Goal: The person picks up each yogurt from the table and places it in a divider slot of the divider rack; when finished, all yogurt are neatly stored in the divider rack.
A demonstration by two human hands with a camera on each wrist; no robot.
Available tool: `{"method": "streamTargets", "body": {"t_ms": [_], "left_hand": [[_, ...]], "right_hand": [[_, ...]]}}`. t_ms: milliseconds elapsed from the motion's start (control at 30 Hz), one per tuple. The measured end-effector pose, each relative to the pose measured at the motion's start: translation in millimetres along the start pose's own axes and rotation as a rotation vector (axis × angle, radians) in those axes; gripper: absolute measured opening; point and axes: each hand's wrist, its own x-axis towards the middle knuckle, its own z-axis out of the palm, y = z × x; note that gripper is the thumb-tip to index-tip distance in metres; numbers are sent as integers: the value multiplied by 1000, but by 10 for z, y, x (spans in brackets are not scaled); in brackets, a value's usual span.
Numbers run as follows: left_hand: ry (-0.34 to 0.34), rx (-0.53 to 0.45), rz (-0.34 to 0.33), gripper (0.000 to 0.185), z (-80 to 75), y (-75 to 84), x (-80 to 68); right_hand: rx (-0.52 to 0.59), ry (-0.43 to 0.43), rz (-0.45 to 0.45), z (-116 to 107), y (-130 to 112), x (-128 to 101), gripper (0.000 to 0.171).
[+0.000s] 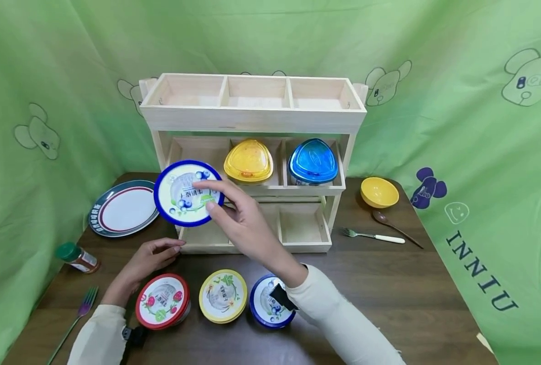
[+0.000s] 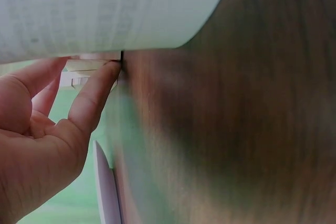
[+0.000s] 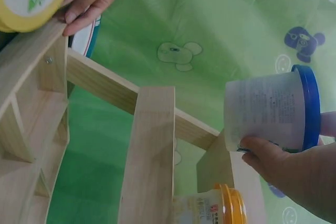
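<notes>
My right hand [image 1: 247, 220] holds a round tub [image 1: 172, 190] with a blue-rimmed, blueberry-printed lid, raised before the left part of the wooden three-tier rack [image 1: 252, 120]. In the right wrist view the tub's pale side [image 3: 262, 111] shows, with fingers and thumb around it. My left hand [image 1: 149, 261] touches the rack's lower front left corner, its fingers fairly extended. Near it on the table stand a red-lidded tub [image 1: 163, 301], a yellow-lidded tub [image 1: 223, 296] and another blue-lidded tub [image 1: 270, 304], partly covered by the right sleeve.
The rack's middle tier bears a yellow-lidded container [image 1: 248, 159] and a blue-lidded container [image 1: 313, 161]. To the left are a plate [image 1: 126, 208], a green-capped jar [image 1: 79, 257] and a fork [image 1: 83, 309]. To the right lie a yellow bowl [image 1: 380, 192], a white-handled fork [image 1: 375, 236] and a brown spoon [image 1: 395, 228].
</notes>
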Motion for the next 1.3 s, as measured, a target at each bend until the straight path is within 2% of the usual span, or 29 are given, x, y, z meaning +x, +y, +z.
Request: {"method": "streamTargets", "body": {"t_ms": [300, 533, 767, 900, 1100, 1300], "left_hand": [[-25, -18, 8, 42, 19, -8, 23], [3, -27, -4, 41, 45, -13, 17], [22, -38, -17, 41, 56, 0, 12], [25, -34, -33, 41, 55, 5, 2], [42, -2, -65, 40, 42, 7, -19], [42, 15, -64, 41, 29, 12, -14]], "right_hand": [[-17, 92, -18, 90, 220, 300, 36], [-58, 176, 3, 164, 441, 501, 38], [-86, 200, -6, 204, 486, 601, 39], [-146, 228, -6, 222, 494, 651, 39], [-291, 215, 49, 254, 530, 726, 39], [-392, 159, 195, 247, 512, 730, 52]]}}
